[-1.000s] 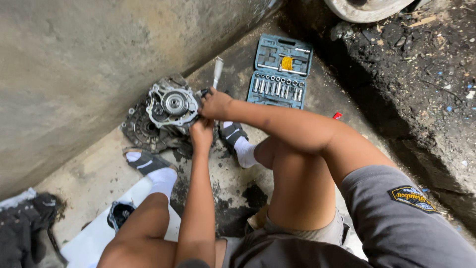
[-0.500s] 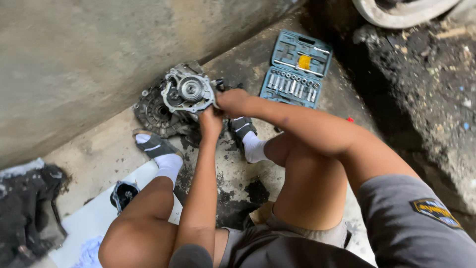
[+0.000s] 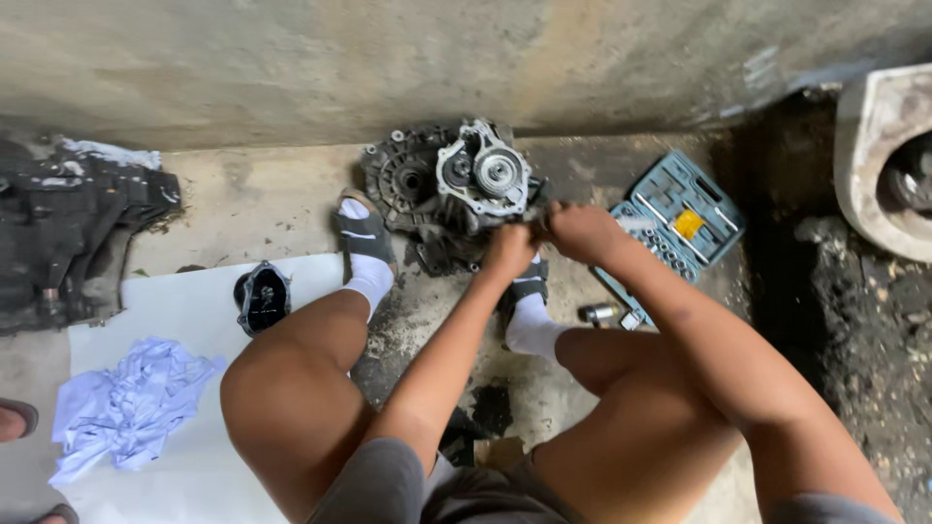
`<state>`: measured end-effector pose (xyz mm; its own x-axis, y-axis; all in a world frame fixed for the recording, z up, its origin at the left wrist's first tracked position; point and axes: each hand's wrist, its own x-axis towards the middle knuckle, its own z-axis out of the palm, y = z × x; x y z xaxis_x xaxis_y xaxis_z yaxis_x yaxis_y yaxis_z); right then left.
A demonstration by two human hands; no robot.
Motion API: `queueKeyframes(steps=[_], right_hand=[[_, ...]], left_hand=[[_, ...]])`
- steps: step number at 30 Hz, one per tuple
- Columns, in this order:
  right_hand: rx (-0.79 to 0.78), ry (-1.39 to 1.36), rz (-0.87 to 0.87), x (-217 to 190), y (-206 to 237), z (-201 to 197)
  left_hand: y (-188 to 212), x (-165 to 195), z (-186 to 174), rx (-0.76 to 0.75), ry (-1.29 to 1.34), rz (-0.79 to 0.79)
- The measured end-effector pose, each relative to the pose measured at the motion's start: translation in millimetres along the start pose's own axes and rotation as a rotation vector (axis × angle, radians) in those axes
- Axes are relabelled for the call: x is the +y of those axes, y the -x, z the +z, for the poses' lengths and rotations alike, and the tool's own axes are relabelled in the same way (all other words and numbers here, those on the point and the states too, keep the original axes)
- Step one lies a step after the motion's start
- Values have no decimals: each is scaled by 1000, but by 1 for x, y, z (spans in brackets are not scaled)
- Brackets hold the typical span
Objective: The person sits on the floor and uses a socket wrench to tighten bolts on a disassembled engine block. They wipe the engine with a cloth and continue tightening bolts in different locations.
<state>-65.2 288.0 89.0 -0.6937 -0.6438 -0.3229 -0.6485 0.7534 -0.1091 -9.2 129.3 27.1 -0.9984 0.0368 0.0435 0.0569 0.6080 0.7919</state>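
Upper centre: the gearbox housing (image 3: pixel 456 189) lies on the floor against the wall. Your left hand (image 3: pixel 509 250) and right hand (image 3: pixel 581 233), grips closed, meet at its lower right edge; what they hold is hidden. Socket set case (image 3: pixel 680 228) lies right.

A bare concrete wall (image 3: pixel 291 58), stained grey and tan, fills the top of the view and meets the floor (image 3: pixel 243 204) in a straight line. The floor is pale concrete, smeared with dark grease in the middle. A white sheet (image 3: pixel 184 311) lies on it at the left. On the right the concrete gives way to dark, rough ground (image 3: pixel 854 330) strewn with small debris. Soft, even daylight falls over everything, with a deep shadow along the wall's foot at the right.
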Motion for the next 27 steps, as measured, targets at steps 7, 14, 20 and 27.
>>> queueKeyframes(steps=[7,14,20,27], right_hand=[[6,-147,87,-16,0,-21],[-193,-825,516,-32,2,-30],[-134,53,-23,-18,8,-19],[171,132,-157,-5,6,-11]], left_hand=[[9,3,10,81,5,13],[8,-10,16,31,59,18],[1,-9,5,-78,199,126],[-7,-9,-2,-105,148,117]])
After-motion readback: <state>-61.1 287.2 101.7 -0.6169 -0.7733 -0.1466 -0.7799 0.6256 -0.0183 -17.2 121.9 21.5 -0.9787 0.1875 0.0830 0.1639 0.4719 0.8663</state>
